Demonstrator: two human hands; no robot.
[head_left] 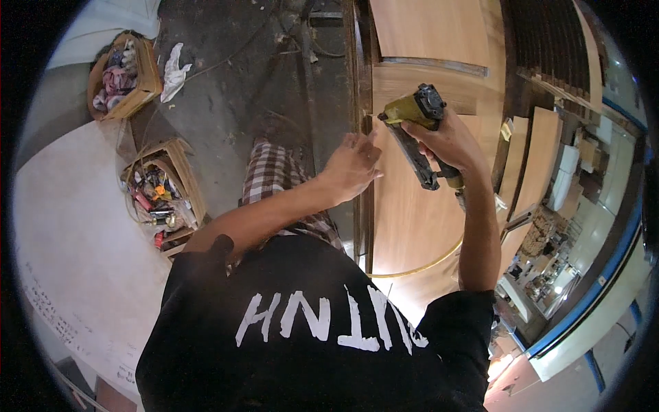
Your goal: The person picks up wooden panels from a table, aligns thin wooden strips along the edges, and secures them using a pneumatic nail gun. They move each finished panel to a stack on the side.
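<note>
My right hand point(454, 141) is closed round the grip of a nail gun point(416, 110) with an olive-yellow body and black head. The gun's nose points left, at the left edge of a light wooden panel point(412, 206). Its long dark magazine slants down over the panel's face. Just beside that same edge is my left hand point(349, 168), its fingers loosely bent and apart, slightly blurred. Nothing shows in it; whether its fingertips touch the edge is unclear. A yellow air hose point(419, 269) curves across the panel below my right hand.
Two cardboard boxes stand at the left, one with rags point(118, 86), one with tools and small parts point(159, 196). Close by are a white board point(75, 192) and a white cloth point(176, 72) on the dark floor point(226, 82). More wooden boards point(539, 161) lie at the right.
</note>
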